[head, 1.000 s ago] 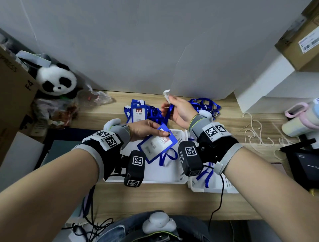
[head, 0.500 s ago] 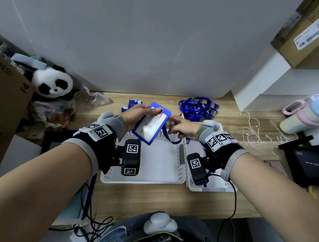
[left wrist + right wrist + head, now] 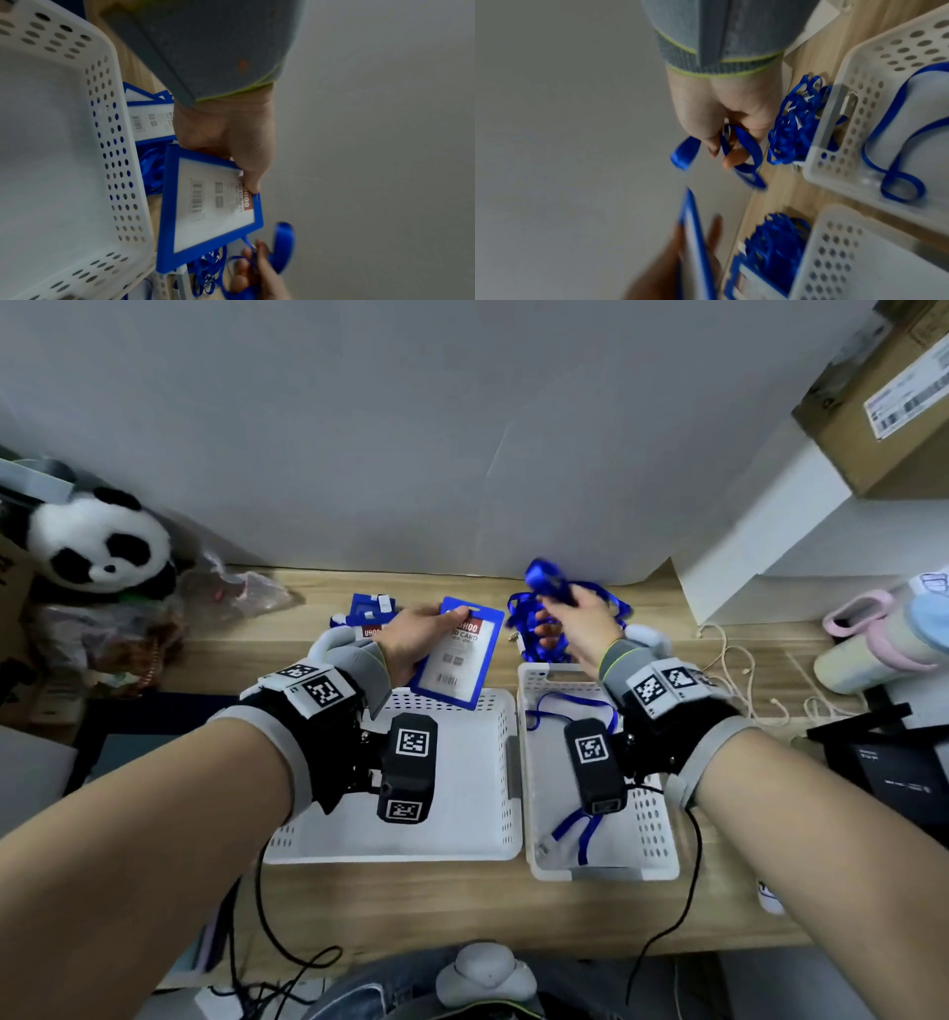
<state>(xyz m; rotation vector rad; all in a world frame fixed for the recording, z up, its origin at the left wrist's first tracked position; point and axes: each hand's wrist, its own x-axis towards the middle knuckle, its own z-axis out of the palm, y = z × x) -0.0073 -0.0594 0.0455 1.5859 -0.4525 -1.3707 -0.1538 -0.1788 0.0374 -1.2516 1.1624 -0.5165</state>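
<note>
My left hand (image 3: 418, 634) grips a blue badge holder (image 3: 457, 654) with a white ID card inside, held above the far edge of the left white basket (image 3: 462, 834). In the left wrist view my thumb presses the badge holder (image 3: 208, 207) near its top. My right hand (image 3: 577, 624) pinches a blue lanyard (image 3: 547, 580) above the pile of blue lanyards (image 3: 534, 629) on the desk. The right wrist view shows the lanyard (image 3: 741, 150) looped through my curled fingers (image 3: 731, 158). One lanyard (image 3: 580, 824) lies in the right white basket (image 3: 652, 845).
More badge holders (image 3: 367, 613) lie on the wooden desk (image 3: 462, 906) behind the left basket. A plush panda (image 3: 97, 541) and a plastic bag (image 3: 231, 593) sit far left. White earphone cable (image 3: 739, 665), a pink cup (image 3: 873, 639) and a black box (image 3: 893, 773) are at right.
The lanyard has come off the badge holder; my right hand moved right and back with it to the lanyard pile. My left hand keeps the holder, now turned face up.
</note>
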